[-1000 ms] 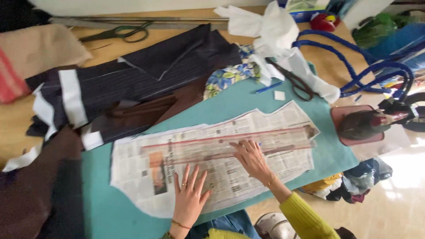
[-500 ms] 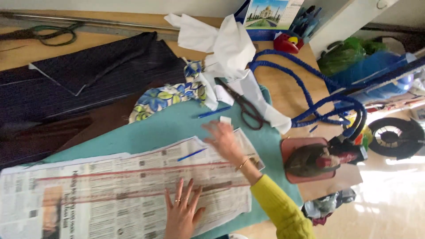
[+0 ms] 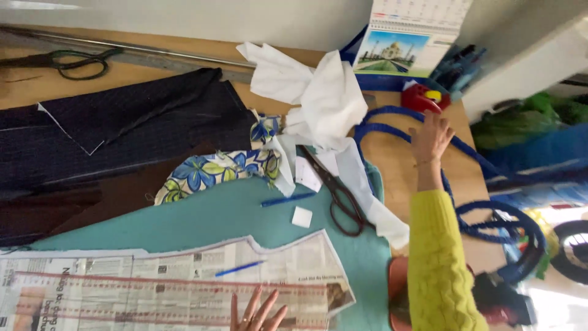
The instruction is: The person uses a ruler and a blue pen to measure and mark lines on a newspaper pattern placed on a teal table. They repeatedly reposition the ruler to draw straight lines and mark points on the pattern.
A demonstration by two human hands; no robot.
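Observation:
My right hand, in a yellow knitted sleeve, is stretched out over the wooden table toward the far right, fingers spread, holding nothing. It hovers just below a red tape dispenser and over a blue cord. My left hand lies flat with fingers apart on a newspaper pattern at the bottom edge. A clear ruler with red lines lies across the newspaper. Teal fabric lies under the paper.
Dark-handled scissors, a blue pen, a second blue pen and a white chalk piece lie near the teal fabric. Floral cloth, white cloth, dark pinstripe fabric, green-handled shears, a desk calendar.
My right hand left the newspaper and reached up and right toward the red dispenser. The view swung right. My left hand stayed pressed on the paper.

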